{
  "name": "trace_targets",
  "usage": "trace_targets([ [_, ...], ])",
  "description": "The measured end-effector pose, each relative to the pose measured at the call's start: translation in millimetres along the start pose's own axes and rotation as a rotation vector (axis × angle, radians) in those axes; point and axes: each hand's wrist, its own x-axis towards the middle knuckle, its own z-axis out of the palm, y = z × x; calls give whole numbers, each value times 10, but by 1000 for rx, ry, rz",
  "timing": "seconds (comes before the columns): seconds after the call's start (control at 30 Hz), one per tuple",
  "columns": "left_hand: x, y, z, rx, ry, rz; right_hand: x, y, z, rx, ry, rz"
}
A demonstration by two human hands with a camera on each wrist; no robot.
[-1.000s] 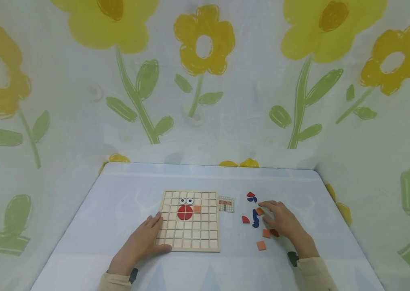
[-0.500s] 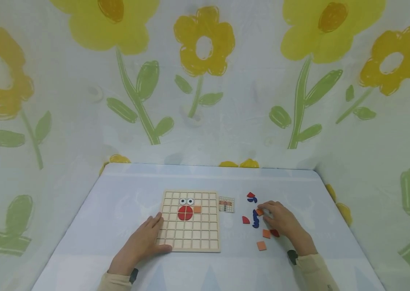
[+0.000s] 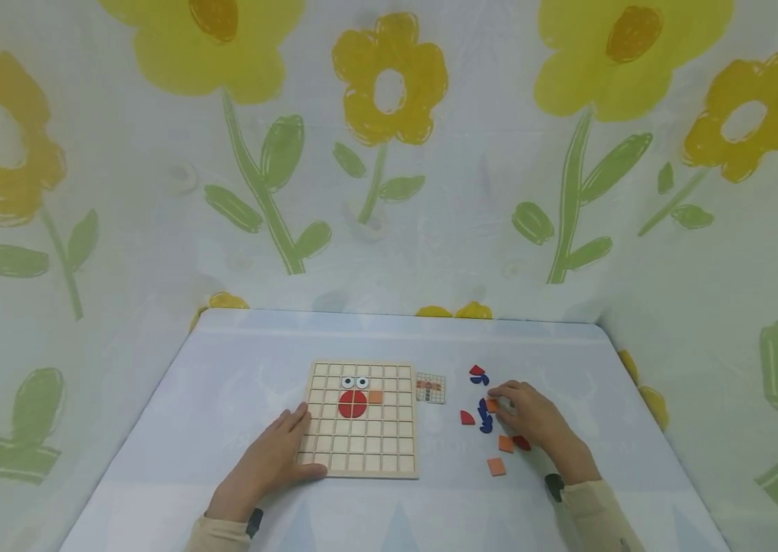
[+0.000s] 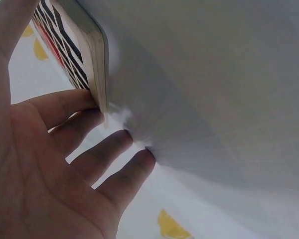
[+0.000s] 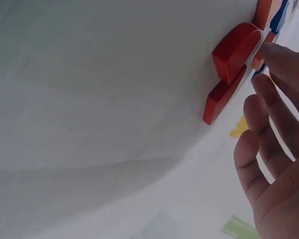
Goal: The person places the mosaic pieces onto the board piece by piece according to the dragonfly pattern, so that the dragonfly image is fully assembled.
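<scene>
My left hand [image 3: 267, 458] lies at the near left corner of a gridded wooden board [image 3: 361, 443]. Its fingers touch the left side and the thumb rests by the front edge; the left wrist view shows fingertips against the board's rim [image 4: 97, 64]. On the grid sit two eye pieces [image 3: 355, 382], a red circle of quarter pieces [image 3: 352, 404] and one orange square tile [image 3: 375, 397]. To the right, my right hand [image 3: 539, 418] pinches another orange square tile [image 3: 492, 405] between thumb and index finger, close over several dark blue curved pieces [image 3: 486, 424].
A small pattern card [image 3: 431, 389] lies beside the board. Near the right hand are red quarter pieces [image 3: 467, 418] and two loose orange tiles [image 3: 496, 466]. Farther back lie a red piece [image 3: 476, 369] and small blue pieces [image 3: 479, 379]. A flower-printed curtain surrounds the table.
The orange tile in my right fingers has turned slightly, and the blue pieces beside it have shifted a little. My left hand stays put on the board.
</scene>
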Motion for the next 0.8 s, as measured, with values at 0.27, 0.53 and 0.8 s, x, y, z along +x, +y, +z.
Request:
trace_targets([
  [0.27,18,-11,16,-6,5,-3,-4,-34,-4,-17,-9,10],
  [0.53,9,2,18,-13,-1,-5,-13,6,2,-15,-13,32],
  [0.8,8,0,18,-13,1,-10,-37,11,-28,10,8,40],
])
